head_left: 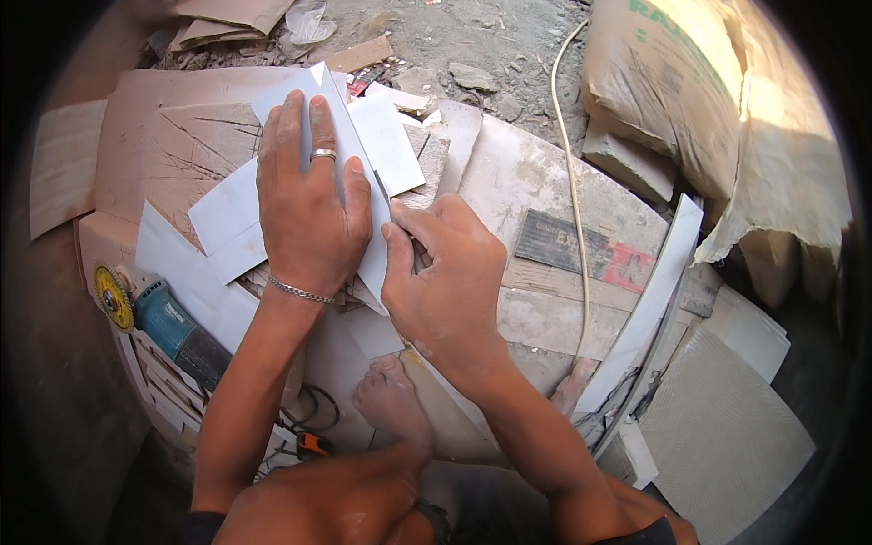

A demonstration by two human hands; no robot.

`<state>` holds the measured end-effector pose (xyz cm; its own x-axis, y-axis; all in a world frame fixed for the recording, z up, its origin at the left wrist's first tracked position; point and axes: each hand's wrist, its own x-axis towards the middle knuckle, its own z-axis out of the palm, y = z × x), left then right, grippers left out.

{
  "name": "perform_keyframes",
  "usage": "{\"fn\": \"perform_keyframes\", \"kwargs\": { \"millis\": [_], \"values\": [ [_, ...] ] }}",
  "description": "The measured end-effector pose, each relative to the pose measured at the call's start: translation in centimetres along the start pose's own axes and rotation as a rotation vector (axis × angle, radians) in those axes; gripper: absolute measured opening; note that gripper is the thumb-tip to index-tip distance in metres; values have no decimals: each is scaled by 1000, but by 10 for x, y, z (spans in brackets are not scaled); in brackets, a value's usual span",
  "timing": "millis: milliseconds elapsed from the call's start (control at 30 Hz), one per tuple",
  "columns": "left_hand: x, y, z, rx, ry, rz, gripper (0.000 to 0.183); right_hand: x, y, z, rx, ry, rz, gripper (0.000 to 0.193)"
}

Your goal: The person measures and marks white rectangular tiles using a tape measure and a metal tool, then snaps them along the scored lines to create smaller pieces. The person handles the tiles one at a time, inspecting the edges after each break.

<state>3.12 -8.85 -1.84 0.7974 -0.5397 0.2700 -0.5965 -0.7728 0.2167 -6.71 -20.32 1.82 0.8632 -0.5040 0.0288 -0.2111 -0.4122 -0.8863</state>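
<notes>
My left hand [313, 204] lies flat with its fingers stretched along a narrow white tile strip [320, 84], pressing it down. My right hand [445, 263] is closed in a pinch at the strip's right edge. Between its thumb and forefinger is a thin dark pencil-like tool [382, 184], mostly hidden, so its exact kind does not show. Under and beside the strip are more white tile pieces: one tile piece [389, 141] to the right and another tile piece [222, 213] to the left. They rest on a scored board [195, 150].
A teal angle grinder [168, 318] with a yellow disc lies at the left. An orange tape measure [313, 445] is near my bare foot [391, 395]. A pale cable [570, 163] crosses the right side. Filled sacks [663, 91] and stacked tiles [731, 427] stand farther right.
</notes>
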Motion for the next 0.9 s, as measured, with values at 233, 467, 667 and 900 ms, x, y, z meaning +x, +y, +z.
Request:
{"fn": "perform_keyframes", "kwargs": {
  "millis": [233, 467, 667, 900],
  "values": [
    [-1, -3, 2, 30, -7, 2, 60, 0, 4, 3, 12, -7, -28, 18],
    [-2, -3, 2, 19, -9, -3, 62, 2, 4, 1, 35, -14, -15, 18],
    [0, 0, 3, 24, -4, 8, 60, 1, 2, 0, 32, 7, 3, 18],
    [1, 1, 0, 21, -7, 6, 60, 5, 1, 3, 46, 4, -1, 16]
  ]
}}
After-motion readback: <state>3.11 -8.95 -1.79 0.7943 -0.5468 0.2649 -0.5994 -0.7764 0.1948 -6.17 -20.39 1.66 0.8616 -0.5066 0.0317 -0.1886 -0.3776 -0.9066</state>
